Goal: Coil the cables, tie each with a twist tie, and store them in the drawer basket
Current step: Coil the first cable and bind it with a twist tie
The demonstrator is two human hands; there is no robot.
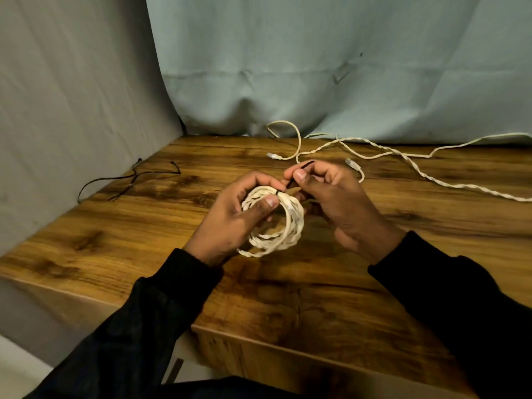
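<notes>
Above the middle of the wood-grain counter (288, 298), the left hand (230, 220) grips a coiled white cable (276, 226): its thumb presses across the top of the loops and its fingers curl round the far side, so the coil stands tilted, clear of the wood or barely above it; contact with the surface cannot be told. A black twist tie (293, 180) is wrapped round the top of the coil, just right of the left thumb. The right hand (336, 197) pinches the free ends of that tie between thumb and forefinger, the ends sticking up and to the right past the fingertips; the remaining fingers are curled in beneath.

Both arms wear black sleeves (460, 298).

On the far right part of the counter lies a loose white twisted cable (417, 168), uncoiled, running from a loop near the far edge off toward the right side; one clear plug end (272, 155) rests far of the hands, another (351, 163) just beside the right hand's knuckles. Well to the left, near the grey cloth (72, 110) that hangs at that side, lie spare black twist ties (129, 180), loosely crossed over each other. A pale blue-green cloth (316, 67) hangs behind the far edge.
</notes>
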